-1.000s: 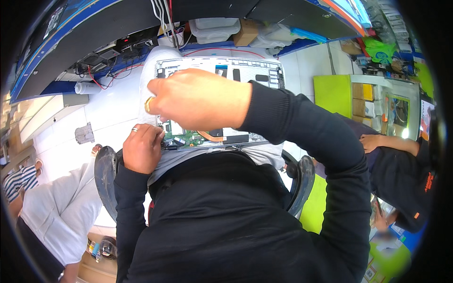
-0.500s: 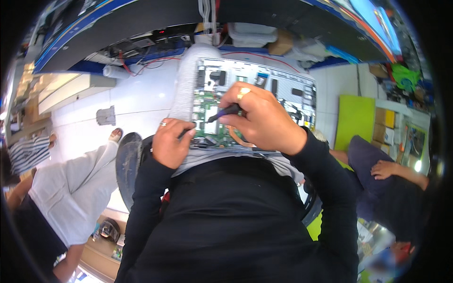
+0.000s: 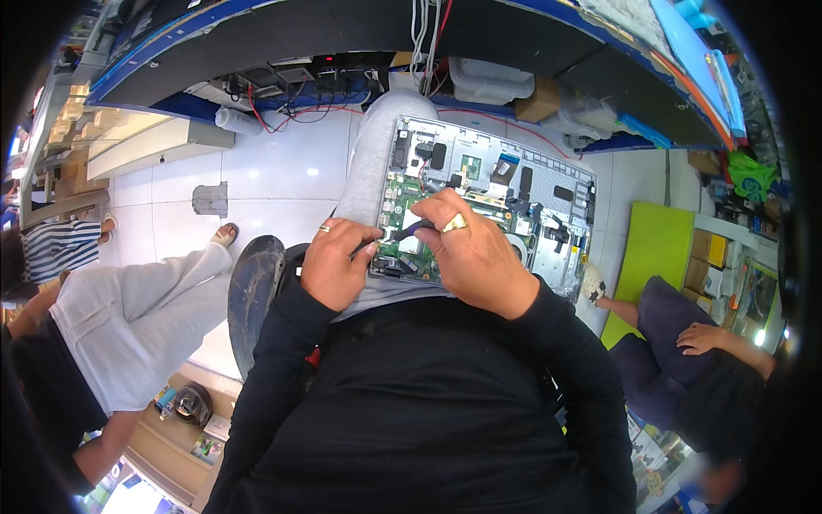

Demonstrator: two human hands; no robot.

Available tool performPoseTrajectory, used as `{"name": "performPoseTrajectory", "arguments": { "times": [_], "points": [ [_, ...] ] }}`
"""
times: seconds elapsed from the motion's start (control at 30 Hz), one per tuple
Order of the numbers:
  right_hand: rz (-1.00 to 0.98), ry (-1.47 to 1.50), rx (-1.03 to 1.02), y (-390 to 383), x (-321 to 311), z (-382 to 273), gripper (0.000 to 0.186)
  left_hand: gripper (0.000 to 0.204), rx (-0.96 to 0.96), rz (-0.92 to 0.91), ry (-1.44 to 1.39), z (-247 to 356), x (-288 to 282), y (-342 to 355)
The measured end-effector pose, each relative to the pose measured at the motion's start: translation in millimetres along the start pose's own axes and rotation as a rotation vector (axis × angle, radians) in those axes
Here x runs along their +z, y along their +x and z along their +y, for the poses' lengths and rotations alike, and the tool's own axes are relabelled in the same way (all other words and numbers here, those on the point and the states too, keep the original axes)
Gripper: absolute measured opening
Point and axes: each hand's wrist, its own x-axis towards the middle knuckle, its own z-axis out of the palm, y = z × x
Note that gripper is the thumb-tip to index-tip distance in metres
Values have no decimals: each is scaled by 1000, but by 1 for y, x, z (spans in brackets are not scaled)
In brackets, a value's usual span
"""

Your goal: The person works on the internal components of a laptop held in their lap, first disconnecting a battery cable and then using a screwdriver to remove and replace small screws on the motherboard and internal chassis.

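An opened laptop base (image 3: pixel 555 171) rests across my lap, with its green circuit board (image 3: pixel 394 207) exposed at the left. My right hand (image 3: pixel 479 257), a ring on one finger, is closed around a dark slim screwdriver (image 3: pixel 415 230). Its tip points left at the board's edge, close to my left fingertips. At the laptop's left edge, my left hand (image 3: pixel 338 261) pinches a thin dark tool (image 3: pixel 361 247), mostly hidden by the fingers. Part of a round fan (image 3: pixel 518 247) shows beside my right hand.
Ahead stands a dark bench (image 3: pixel 325 38) with cables (image 3: pixel 282 120) and a plastic tub (image 3: pixel 488 81) beneath it. A black stool seat (image 3: pixel 257 295) is at my left. People sit or stand on both sides, near a green panel (image 3: pixel 646 257).
The whole view has shifted, putting the laptop farther right in the picture. My right hand has come nearer the left one, and the screwdriver lies flatter, its tip beside the left fingers.
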Motion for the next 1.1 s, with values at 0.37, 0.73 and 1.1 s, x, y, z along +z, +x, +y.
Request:
{"name": "performPoseTrajectory", "arguments": {
  "times": [0.37, 0.73, 1.1],
  "points": [
    [7, 28, 40, -3, 11, 1, 25, 29, 8, -44, 49, 11, -8, 1],
    [-7, 33, 19, 0, 13, 0, 25, 23, -3, -28, 15, 2, -5, 0],
    [36, 83, 80, -4, 5, -1, 25, 8, 95, 6, 89, 7, -2, 5]
  ]
}}
